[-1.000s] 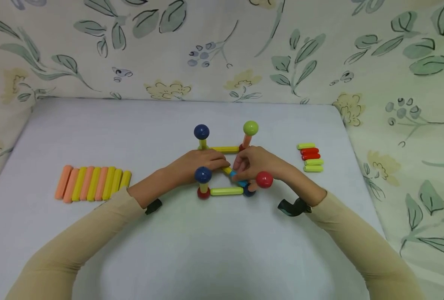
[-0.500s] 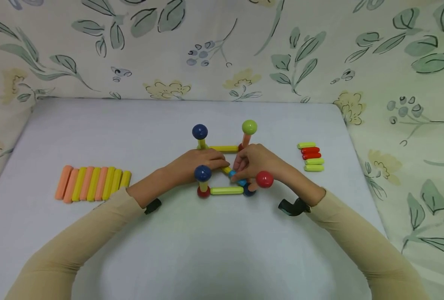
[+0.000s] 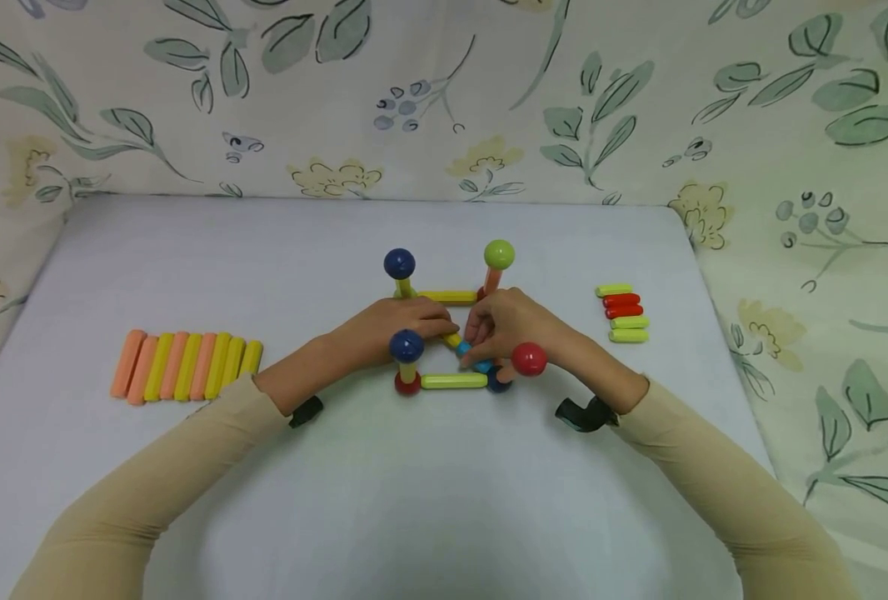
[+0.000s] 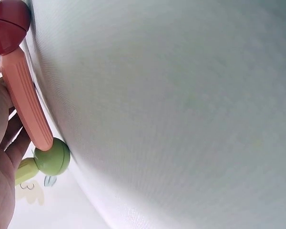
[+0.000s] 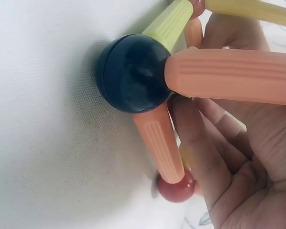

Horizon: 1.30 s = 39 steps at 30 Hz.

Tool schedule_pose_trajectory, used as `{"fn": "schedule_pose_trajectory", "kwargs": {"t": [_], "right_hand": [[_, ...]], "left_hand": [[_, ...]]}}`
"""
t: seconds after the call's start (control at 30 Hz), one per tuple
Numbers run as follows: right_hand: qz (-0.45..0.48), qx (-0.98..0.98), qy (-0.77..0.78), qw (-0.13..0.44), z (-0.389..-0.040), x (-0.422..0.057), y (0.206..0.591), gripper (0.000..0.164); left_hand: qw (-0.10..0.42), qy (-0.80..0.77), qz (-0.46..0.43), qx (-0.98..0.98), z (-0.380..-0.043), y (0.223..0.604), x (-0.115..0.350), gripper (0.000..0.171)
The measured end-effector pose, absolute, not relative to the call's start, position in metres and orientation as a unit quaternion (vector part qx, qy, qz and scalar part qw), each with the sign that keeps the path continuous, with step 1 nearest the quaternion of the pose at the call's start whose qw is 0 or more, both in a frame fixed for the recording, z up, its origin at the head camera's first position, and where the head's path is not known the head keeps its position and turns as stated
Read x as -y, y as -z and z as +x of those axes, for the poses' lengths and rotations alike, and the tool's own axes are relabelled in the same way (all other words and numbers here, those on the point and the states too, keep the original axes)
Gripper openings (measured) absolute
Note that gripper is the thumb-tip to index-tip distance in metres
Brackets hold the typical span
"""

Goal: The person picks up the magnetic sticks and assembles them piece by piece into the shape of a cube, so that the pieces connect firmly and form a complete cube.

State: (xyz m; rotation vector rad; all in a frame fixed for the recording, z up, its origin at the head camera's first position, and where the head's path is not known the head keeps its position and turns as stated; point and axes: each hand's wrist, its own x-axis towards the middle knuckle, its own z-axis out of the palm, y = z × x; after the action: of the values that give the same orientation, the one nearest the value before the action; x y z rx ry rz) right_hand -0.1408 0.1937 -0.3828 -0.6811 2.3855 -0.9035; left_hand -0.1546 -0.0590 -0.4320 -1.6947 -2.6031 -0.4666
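A frame of magnetic sticks and balls stands mid-table, with the front light-green stick (image 3: 454, 381) joining a red ball (image 3: 407, 383) to a dark blue ball (image 3: 499, 379). Uprights rise from its corners, topped by balls such as the red one (image 3: 529, 359) and the lime one (image 3: 500, 254). Inside the frame my left hand (image 3: 402, 327) holds the far end of a slanting yellow stick (image 3: 453, 341). Facing it, my right hand (image 3: 517, 323) pinches a blue stick (image 3: 481, 365) in line with the yellow one. Peach sticks (image 4: 26, 98) form the frame's sides beside each hand.
A row of peach and yellow sticks (image 3: 187, 367) lies at the left of the white table (image 3: 429, 508). Short lime and red sticks (image 3: 624, 312) are stacked at the right. Floral cloth (image 3: 444, 100) hangs behind the table.
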Motion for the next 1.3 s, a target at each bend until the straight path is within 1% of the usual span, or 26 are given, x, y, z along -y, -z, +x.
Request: {"fn": "schedule_pose_trajectory", "kwargs": {"t": [0.13,0.23,0.37,0.5,0.67,0.8,0.93,1.1,1.13,1.2,1.3], "right_hand": [[-0.247,-0.875,0.330,0.254,-0.141,-0.195,0.383,0.027],[-0.232,-0.880,0.329,0.251,-0.141,-0.196,0.382,0.022],[-0.218,-0.890,0.335,0.219,-0.140,-0.199,0.382,0.013],[-0.203,-0.891,0.361,0.184,-0.135,-0.206,0.388,0.011],[-0.148,-0.890,0.411,0.131,-0.124,-0.218,0.403,0.017],[-0.105,-0.893,0.427,0.091,-0.119,-0.222,0.420,0.028],[-0.066,-0.887,0.447,0.097,-0.116,-0.223,0.432,0.037],[-0.034,-0.878,0.457,0.136,-0.113,-0.221,0.433,0.045],[-0.029,-0.877,0.457,0.145,-0.112,-0.221,0.433,0.046],[-0.024,-0.875,0.457,0.159,-0.110,-0.222,0.432,0.048],[-0.019,-0.868,0.467,0.169,-0.109,-0.226,0.432,0.049]], "left_hand": [[0.001,0.150,-0.541,0.828,-0.154,0.430,0.059,0.034],[0.001,0.148,-0.541,0.828,-0.154,0.428,0.059,0.034],[-0.002,0.143,-0.534,0.833,-0.152,0.425,0.060,0.035],[-0.014,0.134,-0.523,0.842,-0.149,0.422,0.063,0.036],[-0.015,0.124,-0.509,0.852,-0.144,0.421,0.072,0.037],[0.008,0.129,-0.500,0.856,-0.138,0.426,0.086,0.038],[0.045,0.175,-0.487,0.854,-0.130,0.431,0.101,0.038],[0.092,0.225,-0.447,0.861,-0.115,0.432,0.123,0.035],[0.092,0.227,-0.431,0.869,-0.112,0.430,0.128,0.034],[0.071,0.232,-0.390,0.889,-0.106,0.424,0.137,0.034],[0.010,0.240,-0.294,0.925,-0.095,0.411,0.154,0.036]]}}
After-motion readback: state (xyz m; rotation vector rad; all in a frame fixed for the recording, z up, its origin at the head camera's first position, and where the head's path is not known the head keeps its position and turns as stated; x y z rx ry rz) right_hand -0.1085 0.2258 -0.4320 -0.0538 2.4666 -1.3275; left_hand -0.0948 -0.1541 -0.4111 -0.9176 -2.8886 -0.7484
